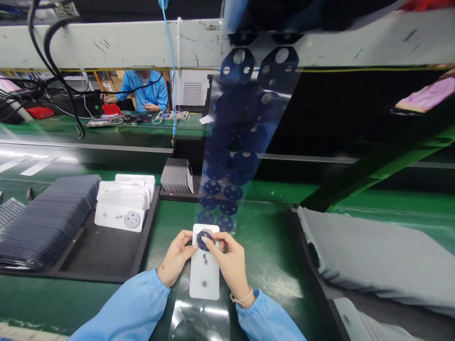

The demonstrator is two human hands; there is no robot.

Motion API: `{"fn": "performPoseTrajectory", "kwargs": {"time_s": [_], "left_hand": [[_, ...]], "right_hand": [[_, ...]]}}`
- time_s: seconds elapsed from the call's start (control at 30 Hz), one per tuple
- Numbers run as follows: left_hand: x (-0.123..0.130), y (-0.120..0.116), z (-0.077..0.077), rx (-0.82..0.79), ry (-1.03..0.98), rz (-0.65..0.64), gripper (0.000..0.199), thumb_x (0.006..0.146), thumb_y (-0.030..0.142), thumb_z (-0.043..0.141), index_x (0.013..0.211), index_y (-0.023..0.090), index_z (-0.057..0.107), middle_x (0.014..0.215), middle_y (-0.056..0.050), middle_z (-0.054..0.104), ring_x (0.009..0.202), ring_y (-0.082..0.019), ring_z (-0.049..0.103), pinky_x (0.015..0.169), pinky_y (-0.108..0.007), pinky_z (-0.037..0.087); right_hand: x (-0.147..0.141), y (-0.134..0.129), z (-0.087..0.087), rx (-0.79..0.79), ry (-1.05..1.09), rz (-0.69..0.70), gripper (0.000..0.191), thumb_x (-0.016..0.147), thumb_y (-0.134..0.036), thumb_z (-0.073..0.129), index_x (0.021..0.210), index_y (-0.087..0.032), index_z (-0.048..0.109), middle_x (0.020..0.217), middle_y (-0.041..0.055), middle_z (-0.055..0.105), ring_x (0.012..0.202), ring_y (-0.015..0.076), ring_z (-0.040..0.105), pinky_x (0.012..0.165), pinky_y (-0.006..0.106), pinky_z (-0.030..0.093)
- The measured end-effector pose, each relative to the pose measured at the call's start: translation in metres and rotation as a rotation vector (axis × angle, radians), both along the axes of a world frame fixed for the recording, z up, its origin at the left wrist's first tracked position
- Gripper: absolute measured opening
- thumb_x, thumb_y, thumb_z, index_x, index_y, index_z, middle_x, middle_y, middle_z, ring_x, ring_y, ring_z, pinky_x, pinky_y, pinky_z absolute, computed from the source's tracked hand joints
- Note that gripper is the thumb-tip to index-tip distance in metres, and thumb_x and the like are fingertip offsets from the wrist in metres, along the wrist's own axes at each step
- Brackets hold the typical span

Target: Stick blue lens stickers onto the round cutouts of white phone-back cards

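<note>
Upright in front of me is a white phone back cover (204, 277) with dark characters and a small emblem printed on it. Near its top sits a dark blue octagonal sticker (204, 240). My left hand (177, 255) pinches the cover's left edge, thumb beside the sticker. My right hand (230, 260) is closed around the upper right edge, its thumb lying on the sticker; the fingers behind are partly hidden. A clear film strip (229, 142) bearing pairs of similar dark stickers hangs from above and reaches the bench behind the cover.
A black tray (103, 258) at left holds white covers (119, 215) and a row of dark sheets (46, 215). Another stack (177, 175) stands beyond. Grey covers (377, 251) fill a tray at right. Cables (67, 61) hang upper left; a person in blue (145, 92) sits across.
</note>
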State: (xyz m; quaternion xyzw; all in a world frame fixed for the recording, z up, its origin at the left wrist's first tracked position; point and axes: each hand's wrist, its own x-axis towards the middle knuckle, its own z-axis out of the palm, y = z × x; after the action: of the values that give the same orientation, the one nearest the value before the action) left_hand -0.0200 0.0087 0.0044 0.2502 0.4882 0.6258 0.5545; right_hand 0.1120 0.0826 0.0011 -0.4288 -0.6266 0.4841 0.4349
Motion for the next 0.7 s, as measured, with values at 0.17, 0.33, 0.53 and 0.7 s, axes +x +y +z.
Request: {"fn": "performPoseTrajectory", "kwargs": {"time_s": [0.17, 0.33, 0.53, 0.7], "left_hand": [[0.0000, -0.0011, -0.0012, 0.001, 0.009, -0.012, 0.028, 0.076, 0.034, 0.076, 0.094, 0.018, 0.063, 0.105, -0.008, 0.069, 0.084, -0.021, 0.068, 0.072, -0.030, 0.052], [-0.0005, -0.0006, -0.0012, 0.008, 0.029, -0.017, 0.026, 0.078, 0.034, 0.075, 0.095, 0.018, 0.062, 0.104, -0.008, 0.069, 0.084, -0.020, 0.068, 0.072, -0.029, 0.052], [-0.0012, -0.0005, -0.0006, -0.001, 0.027, -0.007, 0.027, 0.076, 0.033, 0.077, 0.094, 0.018, 0.064, 0.102, -0.007, 0.070, 0.084, -0.020, 0.068, 0.073, -0.029, 0.052], [-0.0011, -0.0010, 0.0000, -0.001, 0.031, -0.006, 0.026, 0.076, 0.033, 0.076, 0.094, 0.018, 0.064, 0.103, -0.007, 0.070, 0.083, -0.020, 0.069, 0.072, -0.029, 0.052]], "right_hand": [[-0.0005, 0.0001, -0.0025, -0.008, -0.005, 0.001, 0.023, 0.071, -0.042, 0.075, 0.073, -0.020, 0.070, 0.068, 0.0016, 0.063, 0.059, 0.0160, 0.049, 0.056, 0.028, 0.040], [-0.0005, 0.0006, -0.0016, 0.003, 0.006, 0.003, 0.023, 0.072, -0.042, 0.075, 0.072, -0.020, 0.069, 0.068, 0.0017, 0.063, 0.060, 0.0162, 0.050, 0.057, 0.028, 0.041], [-0.0004, 0.0015, 0.0010, -0.001, 0.009, 0.001, 0.026, 0.070, -0.044, 0.076, 0.071, -0.019, 0.069, 0.065, 0.0008, 0.062, 0.057, 0.0154, 0.048, 0.056, 0.028, 0.040], [-0.0006, 0.0018, 0.0006, -0.031, 0.021, 0.005, 0.025, 0.069, -0.043, 0.077, 0.070, -0.019, 0.069, 0.063, -0.0001, 0.060, 0.057, 0.0150, 0.046, 0.056, 0.028, 0.039]]}}
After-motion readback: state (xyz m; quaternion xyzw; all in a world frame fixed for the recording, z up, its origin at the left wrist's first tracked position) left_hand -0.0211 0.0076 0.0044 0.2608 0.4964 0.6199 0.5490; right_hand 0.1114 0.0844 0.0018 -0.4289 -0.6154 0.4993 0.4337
